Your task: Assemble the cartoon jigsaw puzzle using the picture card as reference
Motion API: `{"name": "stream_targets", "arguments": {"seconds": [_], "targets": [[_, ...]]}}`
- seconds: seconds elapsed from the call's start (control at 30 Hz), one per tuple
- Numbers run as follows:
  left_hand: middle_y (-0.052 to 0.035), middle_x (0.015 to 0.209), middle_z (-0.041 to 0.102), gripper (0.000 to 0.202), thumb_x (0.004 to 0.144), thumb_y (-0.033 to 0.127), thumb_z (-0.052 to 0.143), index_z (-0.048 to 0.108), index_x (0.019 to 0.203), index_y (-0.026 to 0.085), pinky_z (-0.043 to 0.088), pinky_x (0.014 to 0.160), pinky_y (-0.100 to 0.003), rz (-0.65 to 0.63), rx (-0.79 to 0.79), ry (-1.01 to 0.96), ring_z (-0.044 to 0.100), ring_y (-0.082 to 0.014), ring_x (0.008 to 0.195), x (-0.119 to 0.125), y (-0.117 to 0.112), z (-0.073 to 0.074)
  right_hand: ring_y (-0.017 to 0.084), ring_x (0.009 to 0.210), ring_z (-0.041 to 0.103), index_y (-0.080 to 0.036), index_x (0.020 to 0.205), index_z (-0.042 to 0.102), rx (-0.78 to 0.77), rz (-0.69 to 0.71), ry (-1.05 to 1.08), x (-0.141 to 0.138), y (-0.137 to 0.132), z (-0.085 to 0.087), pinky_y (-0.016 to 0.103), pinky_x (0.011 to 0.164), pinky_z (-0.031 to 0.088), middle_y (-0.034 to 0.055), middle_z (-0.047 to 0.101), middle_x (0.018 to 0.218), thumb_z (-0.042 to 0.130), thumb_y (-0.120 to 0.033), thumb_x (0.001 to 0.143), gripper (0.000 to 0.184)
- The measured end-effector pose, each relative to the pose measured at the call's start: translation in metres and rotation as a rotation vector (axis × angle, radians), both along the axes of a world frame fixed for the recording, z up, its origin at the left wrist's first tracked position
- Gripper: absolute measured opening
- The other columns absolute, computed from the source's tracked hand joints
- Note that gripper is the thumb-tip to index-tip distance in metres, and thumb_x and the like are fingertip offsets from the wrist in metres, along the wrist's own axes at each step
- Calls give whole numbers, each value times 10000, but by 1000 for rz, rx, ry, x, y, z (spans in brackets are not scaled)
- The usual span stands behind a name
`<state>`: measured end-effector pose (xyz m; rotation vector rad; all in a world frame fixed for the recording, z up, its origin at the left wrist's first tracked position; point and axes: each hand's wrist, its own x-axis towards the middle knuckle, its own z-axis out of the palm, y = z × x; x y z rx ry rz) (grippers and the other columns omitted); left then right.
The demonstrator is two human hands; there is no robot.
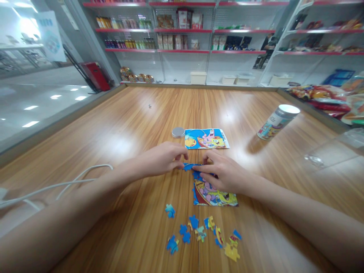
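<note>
A partly joined cartoon jigsaw puzzle [203,191] lies flat on the table, its upper right covered by my right hand [216,170]. The fingers of that hand are spread, with the forefinger resting on a blue jigsaw piece [187,166] at the puzzle's top left. At the left end of this piece is my left hand [172,157], thumb near its edge and fingers bent apart. Several loose jigsaw pieces [186,235] are scattered on the near side, mostly blue and yellow. Just beyond my hands lies a printed picture card [206,139] with a similar cartoon scene.
A round silver lid [178,132] sits beside the card. An uncapped printed canister [274,123] stands at the right. White cables [76,180] cross the left side near my forearm. Stocked shelves [182,30] line the back, and packaged snacks [321,98] lie beyond the right edge.
</note>
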<state>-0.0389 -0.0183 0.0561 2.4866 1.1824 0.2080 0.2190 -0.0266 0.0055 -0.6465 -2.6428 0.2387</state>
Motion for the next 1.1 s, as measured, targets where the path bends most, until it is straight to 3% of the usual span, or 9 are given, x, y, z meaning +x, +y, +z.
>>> {"name": "stream_targets", "arguments": {"seconds": [0.1,0.3,0.5,0.67,0.9,1.1], "targets": [[-30,825,677,154,921,311,638,674,880,167,409,681,-254,66,112,-128,587,-141,750,-1,2,-1,220,921,522,-207,1222,728,-6,-4,-6,-1,0,0,371,793,482,109,578,993,548,-239,980,303],[-1,677,642,264,869,395,695,628,752,168,303,561,-245,164,9,87,535,-126,607,-1,8,-23,221,925,523,-201,1211,730,3,9,-15,-2,1,0,376,803,480,104,574,975,558,-243,983,289],[-3,744,651,329,868,511,677,642,817,188,289,576,-258,249,61,116,537,-135,634,-17,16,-6,215,911,528,-171,1197,709,79,-6,110,2,4,-2,371,784,475,109,575,994,543,-208,986,271],[8,801,649,455,667,499,853,607,906,200,295,565,-247,140,-119,274,555,-157,690,-24,14,-1,202,864,527,-147,1053,722,94,-45,200,5,7,-2,349,750,453,90,577,916,548,-179,965,197],[12,778,669,186,748,296,794,660,828,195,314,568,-246,80,-198,326,576,-151,681,-20,10,2,190,811,520,-144,952,718,96,-31,118,5,6,-4,342,717,422,81,583,873,535,-203,971,193],[-2,805,669,164,756,283,801,675,795,185,368,617,-249,-12,-140,325,599,-165,743,-14,5,7,192,834,537,-141,969,721,83,-31,111,4,6,-3,345,739,430,89,601,893,528,-209,979,205]]}}
